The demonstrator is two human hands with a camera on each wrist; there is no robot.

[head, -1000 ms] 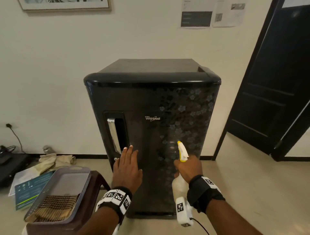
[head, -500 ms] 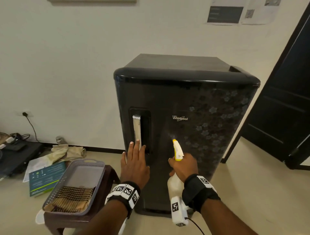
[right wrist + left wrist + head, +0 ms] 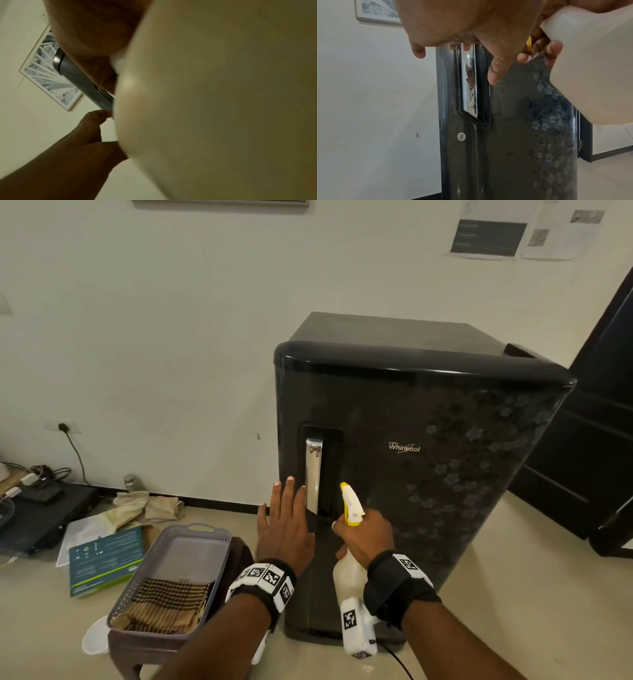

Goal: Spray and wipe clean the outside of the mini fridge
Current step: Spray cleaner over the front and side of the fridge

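Both hands have shifted toward the fridge (image 3: pixel 394 412) handle (image 3: pixel 313 474); right hand (image 3: pixel 368 537) grasps the sprayer (image 3: pixel 352 505), left hand (image 3: pixel 286 525) flat, released. Mist evenly, near the handle.

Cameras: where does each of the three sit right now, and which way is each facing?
Head: worn on the head, looking forward and down at the mini fridge; shows both forearms, the flat left hand and the right hand holding the spray bottle.
Left wrist: under the left hand, facing the fridge door and its chrome handle.
Right wrist: under the right hand, looking upward; the spray bottle fills most of it.
Shared: all three show the bottle and fridge; both wrist views catch the wall picture.
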